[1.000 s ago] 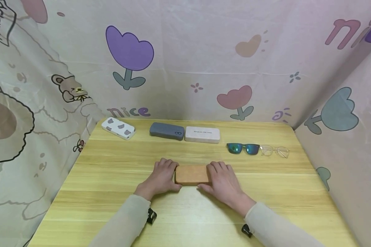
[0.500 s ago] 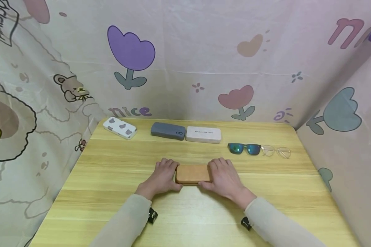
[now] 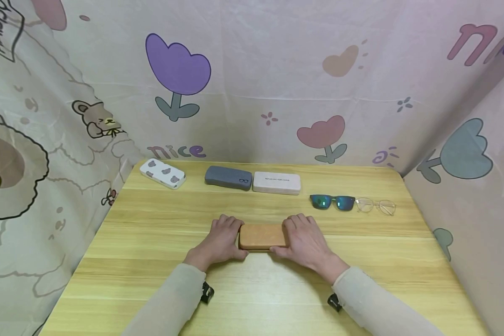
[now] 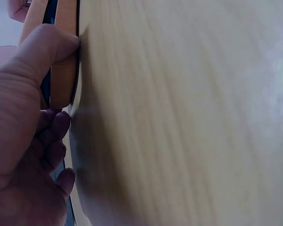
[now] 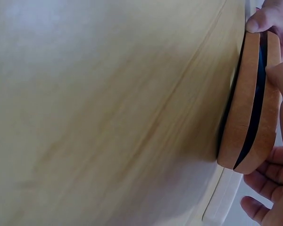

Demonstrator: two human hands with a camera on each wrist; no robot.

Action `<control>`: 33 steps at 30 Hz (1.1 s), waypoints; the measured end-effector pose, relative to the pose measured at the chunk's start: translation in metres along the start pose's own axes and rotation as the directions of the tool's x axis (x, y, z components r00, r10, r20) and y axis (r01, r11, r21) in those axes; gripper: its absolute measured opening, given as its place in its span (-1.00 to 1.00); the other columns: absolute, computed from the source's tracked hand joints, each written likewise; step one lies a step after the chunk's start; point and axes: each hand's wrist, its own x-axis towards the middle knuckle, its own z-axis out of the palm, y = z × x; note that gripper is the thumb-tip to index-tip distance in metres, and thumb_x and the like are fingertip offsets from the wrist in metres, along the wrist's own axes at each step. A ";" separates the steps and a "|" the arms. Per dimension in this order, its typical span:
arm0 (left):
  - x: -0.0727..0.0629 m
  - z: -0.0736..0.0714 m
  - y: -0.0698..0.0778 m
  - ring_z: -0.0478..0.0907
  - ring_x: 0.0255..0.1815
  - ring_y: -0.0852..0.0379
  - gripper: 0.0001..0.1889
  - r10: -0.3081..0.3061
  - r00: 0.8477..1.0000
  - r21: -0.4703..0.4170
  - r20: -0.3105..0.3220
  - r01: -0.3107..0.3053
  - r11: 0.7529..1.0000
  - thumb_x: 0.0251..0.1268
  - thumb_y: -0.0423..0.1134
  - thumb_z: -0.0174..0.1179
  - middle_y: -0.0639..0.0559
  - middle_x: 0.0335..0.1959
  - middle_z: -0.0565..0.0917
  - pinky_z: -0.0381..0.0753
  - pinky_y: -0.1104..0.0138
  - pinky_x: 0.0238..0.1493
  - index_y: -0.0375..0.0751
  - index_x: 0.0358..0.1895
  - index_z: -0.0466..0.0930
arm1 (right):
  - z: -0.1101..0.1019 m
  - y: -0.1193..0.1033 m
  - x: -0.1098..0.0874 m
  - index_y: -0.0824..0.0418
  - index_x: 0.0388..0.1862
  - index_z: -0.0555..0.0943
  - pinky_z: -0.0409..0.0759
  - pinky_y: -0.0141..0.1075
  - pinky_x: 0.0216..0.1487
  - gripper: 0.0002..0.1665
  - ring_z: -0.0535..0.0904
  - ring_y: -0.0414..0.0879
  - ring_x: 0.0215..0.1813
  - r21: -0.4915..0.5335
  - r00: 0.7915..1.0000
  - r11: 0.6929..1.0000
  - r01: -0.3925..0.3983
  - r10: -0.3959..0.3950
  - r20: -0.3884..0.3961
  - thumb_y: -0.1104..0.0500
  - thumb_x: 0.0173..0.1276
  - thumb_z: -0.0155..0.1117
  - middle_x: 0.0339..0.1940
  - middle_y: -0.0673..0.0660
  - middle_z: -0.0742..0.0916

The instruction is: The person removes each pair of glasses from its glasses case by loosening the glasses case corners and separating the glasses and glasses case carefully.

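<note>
A tan glasses case lies on the wooden table between both hands. My left hand grips its left end; in the left wrist view the thumb presses the lower half. At the right end my right hand holds the lid, its thumb against the lid's front edge. A narrow dark gap parts lid and base in the right wrist view, with a bit of blue inside. The rest of the inside is hidden.
Along the back lie a white patterned case, a blue-grey glasses case and a pale lettered case. Dark sunglasses and thin-framed clear glasses lie at the back right. A printed cloth hangs behind.
The right thumb has shifted slightly up the case's front, and a thin seam between lid and base now shows there. The left hand keeps its place.
</note>
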 end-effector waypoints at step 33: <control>-0.001 0.004 -0.002 0.33 0.24 -0.13 -0.08 -0.060 0.998 -0.076 -0.001 0.060 0.995 0.03 0.16 0.56 -0.13 0.21 0.60 0.31 0.01 0.26 -0.39 0.36 0.48 | -0.028 0.019 0.018 0.22 0.11 0.70 0.70 -0.03 0.01 -0.41 0.69 -0.02 -0.05 0.392 0.942 0.856 -0.337 0.300 0.154 -0.27 0.57 0.21 -0.02 0.13 0.77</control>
